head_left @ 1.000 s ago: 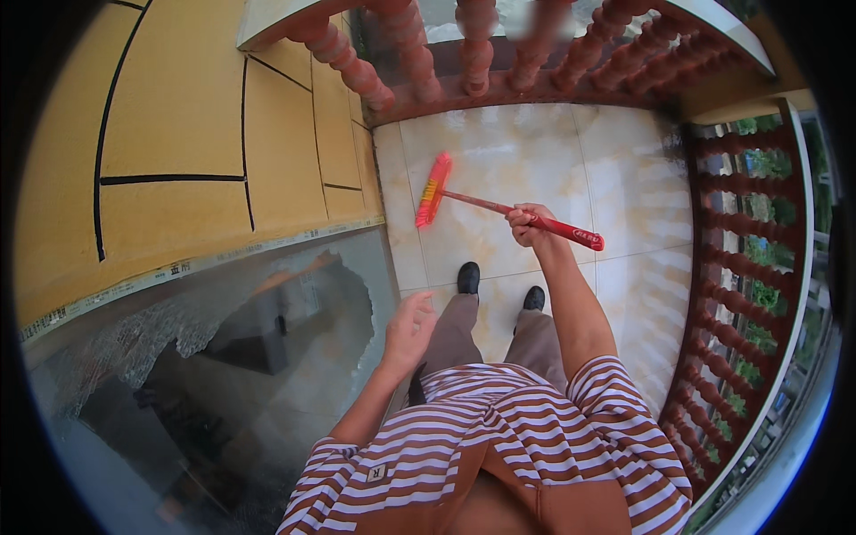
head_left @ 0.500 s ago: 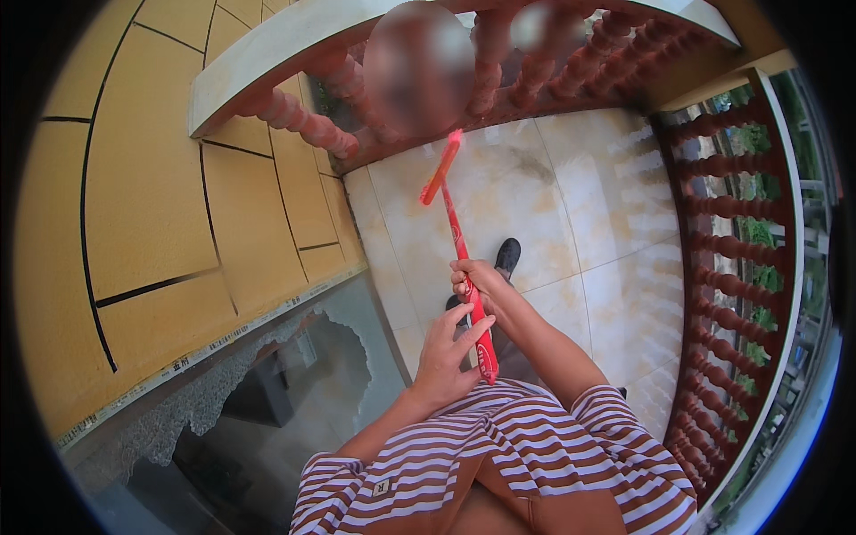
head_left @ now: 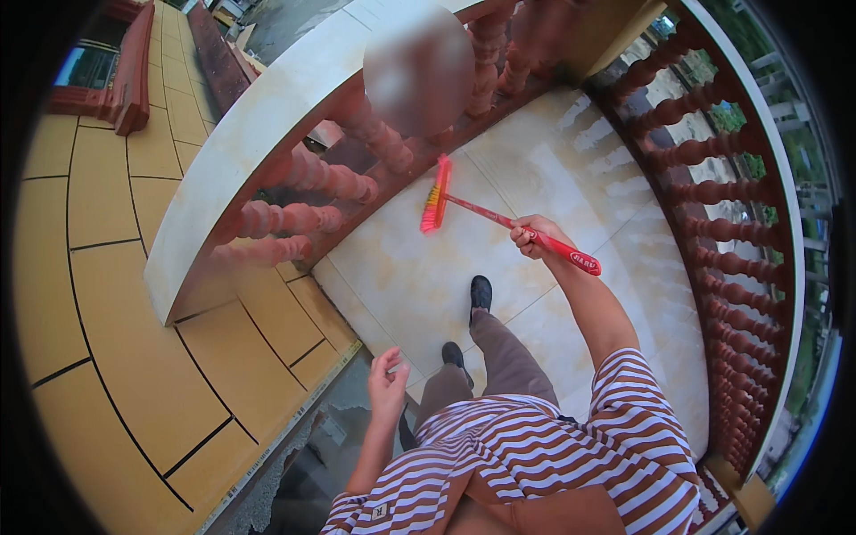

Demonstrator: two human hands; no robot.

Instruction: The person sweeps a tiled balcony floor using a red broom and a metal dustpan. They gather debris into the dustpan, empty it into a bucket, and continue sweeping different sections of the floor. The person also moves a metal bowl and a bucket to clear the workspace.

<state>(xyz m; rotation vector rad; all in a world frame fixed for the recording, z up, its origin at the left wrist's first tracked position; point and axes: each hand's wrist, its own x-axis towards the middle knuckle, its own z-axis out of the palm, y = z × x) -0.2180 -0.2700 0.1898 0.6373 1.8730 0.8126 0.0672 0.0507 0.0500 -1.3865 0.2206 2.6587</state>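
Observation:
My right hand [head_left: 537, 235] is closed round the red handle of a long-handled scrub brush [head_left: 481, 210]. Its head has pink and yellow bristles and points to the far left, in front of the railing at the back; whether the bristles touch the floor I cannot tell. The handle's thick end sticks out past my right wrist. Lower down, my left hand [head_left: 389, 382] hangs off the brush with loosely bent fingers and nothing in it. Below the brush, the tiled balcony floor [head_left: 544, 267] is pale, with brownish stains.
A white-topped railing [head_left: 241, 134] with red balusters curves along the far side, and another railing [head_left: 740, 187] runs down the right. On the left stands a yellow wall [head_left: 116, 303] with black lines. My dark shoes [head_left: 481, 296] are on the tiles.
My left hand has let go of the brush handle and moved down and left. My right hand has swung the brush up and right, so the handle now slants across. The view has turned.

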